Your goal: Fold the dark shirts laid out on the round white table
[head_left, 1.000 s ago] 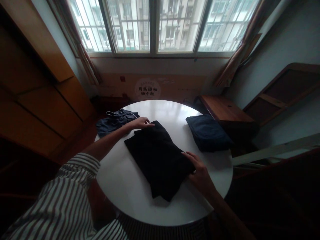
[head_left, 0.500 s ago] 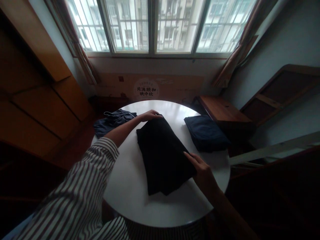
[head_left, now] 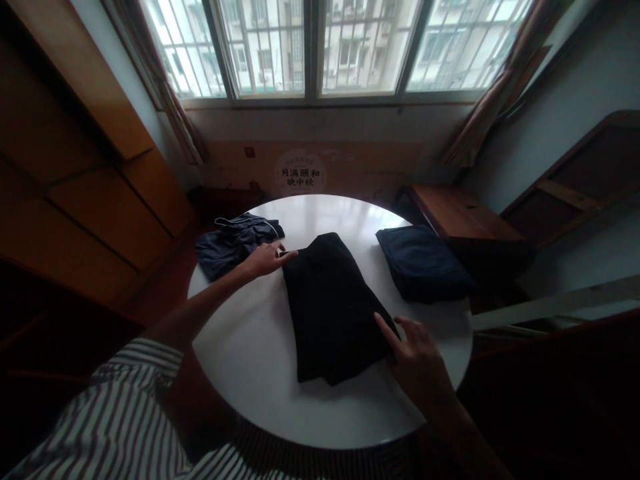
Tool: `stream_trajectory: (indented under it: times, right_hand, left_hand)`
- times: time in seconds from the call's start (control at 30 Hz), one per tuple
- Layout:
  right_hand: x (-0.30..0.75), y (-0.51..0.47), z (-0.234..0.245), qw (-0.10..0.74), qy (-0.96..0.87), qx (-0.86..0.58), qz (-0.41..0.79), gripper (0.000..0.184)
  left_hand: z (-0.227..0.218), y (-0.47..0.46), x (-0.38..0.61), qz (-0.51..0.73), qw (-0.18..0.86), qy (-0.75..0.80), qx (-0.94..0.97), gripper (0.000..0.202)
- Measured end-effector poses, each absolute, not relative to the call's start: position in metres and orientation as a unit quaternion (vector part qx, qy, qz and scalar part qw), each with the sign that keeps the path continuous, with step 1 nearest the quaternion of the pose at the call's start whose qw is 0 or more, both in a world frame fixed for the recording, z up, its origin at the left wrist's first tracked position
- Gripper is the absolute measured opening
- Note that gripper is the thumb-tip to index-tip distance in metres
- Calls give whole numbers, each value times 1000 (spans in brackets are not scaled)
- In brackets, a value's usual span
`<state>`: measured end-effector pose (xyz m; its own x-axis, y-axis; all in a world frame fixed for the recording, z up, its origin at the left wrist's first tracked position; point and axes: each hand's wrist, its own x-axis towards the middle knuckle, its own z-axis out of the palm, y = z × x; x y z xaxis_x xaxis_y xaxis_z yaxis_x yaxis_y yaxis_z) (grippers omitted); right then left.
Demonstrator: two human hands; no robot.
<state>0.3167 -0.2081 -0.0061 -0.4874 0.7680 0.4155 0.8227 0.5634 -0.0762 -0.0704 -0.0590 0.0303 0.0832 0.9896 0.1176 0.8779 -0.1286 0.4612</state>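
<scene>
A folded black garment (head_left: pixel 333 307) lies in the middle of the round white table (head_left: pixel 250 353). My left hand (head_left: pixel 265 261) sits at its upper left edge, fingertips against the cloth and not visibly gripping. At its lower right edge is my right hand (head_left: pixel 416 353), fingers spread, with the index fingertip near the fold. To the left, a dark blue garment with white piping (head_left: pixel 237 243) lies folded beside my left hand. A folded navy garment (head_left: pixel 423 263) lies to the right, out of reach of both hands' fingertips. My striped sleeve (head_left: pixel 130 407) covers my left upper arm.
Behind the table, a low wooden bench (head_left: pixel 465 213) stands below a barred window (head_left: pixel 315 47). A tall wooden cabinet (head_left: pixel 90 180) fills the left side. A pale rail (head_left: pixel 555 303) crosses the right side.
The black garment has turned from a slant to nearly straight. My left hand has slid back left along its edge, and my right hand has lifted slightly, fingers spreading.
</scene>
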Motion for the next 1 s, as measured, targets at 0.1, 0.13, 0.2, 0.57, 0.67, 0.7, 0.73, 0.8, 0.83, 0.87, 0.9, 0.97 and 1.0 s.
stream_trajectory:
  times: [0.1, 0.13, 0.2, 0.57, 0.67, 0.7, 0.73, 0.8, 0.83, 0.87, 0.9, 0.97, 1.0]
  right_hand:
    - [299, -205, 5, 174, -938, -283, -100, 60]
    - [293, -204, 9, 158, -956, -230, -87, 59]
    - [284, -201, 16, 127, -974, -182, -50, 57]
    - [265, -209, 12, 131, -974, -182, -24, 34]
    - [260, -207, 6, 148, -975, -160, -35, 28]
    - [257, -206, 7, 164, -973, -162, -34, 28]
    - [254, -205, 10, 188, -967, -168, -31, 28]
    - [246, -205, 16, 235, -954, -182, -22, 28]
    - [241, -206, 19, 244, -951, -190, -14, 28]
    - [236, -207, 22, 238, -952, -195, -4, 26]
    - [231, -208, 23, 219, -955, -199, 8, 23]
    - [224, -211, 24, 171, -965, -195, 33, 16]
    - [223, -211, 24, 155, -969, -189, 42, 18]
  left_hand:
    - [16, -66, -72, 225, 258, 629, 698, 42]
    - [12, -64, -71, 238, 290, 620, 689, 38]
    - [3, -58, -69, 272, 326, 617, 663, 31]
    - [-1, -49, -52, 444, 362, 591, 569, 29]
    - [0, -46, -49, 477, 344, 582, 561, 26]
    - [1, -44, -49, 492, 333, 579, 559, 26]
    - [3, -41, -50, 504, 324, 577, 555, 26]
    - [5, -34, -53, 518, 313, 581, 544, 26]
    - [6, -30, -56, 516, 314, 588, 539, 25]
    - [5, -27, -58, 506, 318, 598, 534, 24]
    - [4, -26, -61, 489, 321, 611, 533, 23]
    - [-1, -25, -66, 451, 321, 638, 535, 22]
    - [-4, -27, -68, 435, 316, 649, 538, 23]
